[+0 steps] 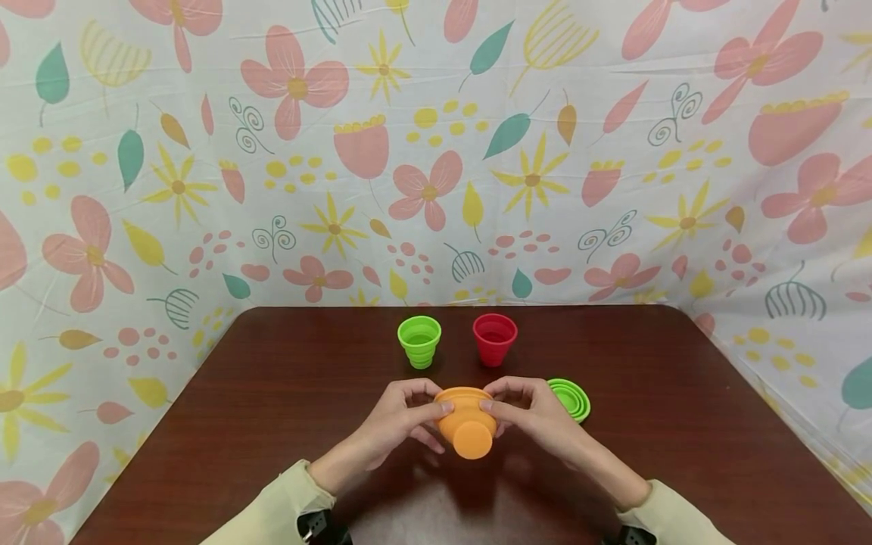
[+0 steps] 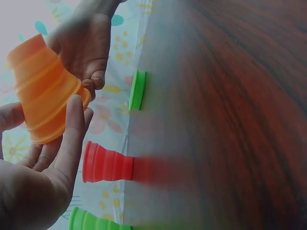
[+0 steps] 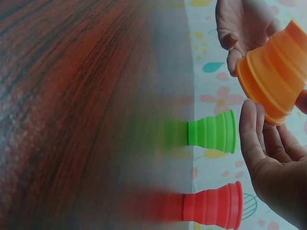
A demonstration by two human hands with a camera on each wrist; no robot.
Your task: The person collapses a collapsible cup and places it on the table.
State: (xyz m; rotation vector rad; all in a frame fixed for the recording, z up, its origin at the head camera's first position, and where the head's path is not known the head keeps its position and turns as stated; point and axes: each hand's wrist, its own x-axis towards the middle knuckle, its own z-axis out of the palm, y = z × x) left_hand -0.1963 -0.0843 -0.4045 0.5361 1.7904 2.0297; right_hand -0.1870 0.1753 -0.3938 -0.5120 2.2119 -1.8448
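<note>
Both hands hold an orange collapsible cup (image 1: 467, 421) above the table, its base tipped toward me and its ribbed wall extended. My left hand (image 1: 402, 418) grips the left side of the rim, thumb on the near wall. On the opposite side, my right hand (image 1: 534, 415) pinches the rim with its thumb and fingers. The ribbed wall of the orange cup (image 2: 45, 91) shows from the side in the left wrist view. Beyond the hands, a green collapsible cup (image 1: 419, 342) and a red collapsible cup (image 1: 495, 340) stand upright and extended.
A flattened green collapsible cup (image 1: 569, 400) lies just beyond my right hand. The dark brown wooden table (image 1: 300, 378) has rounded far corners. A floral curtain (image 1: 436, 151) hangs behind the table and along its sides.
</note>
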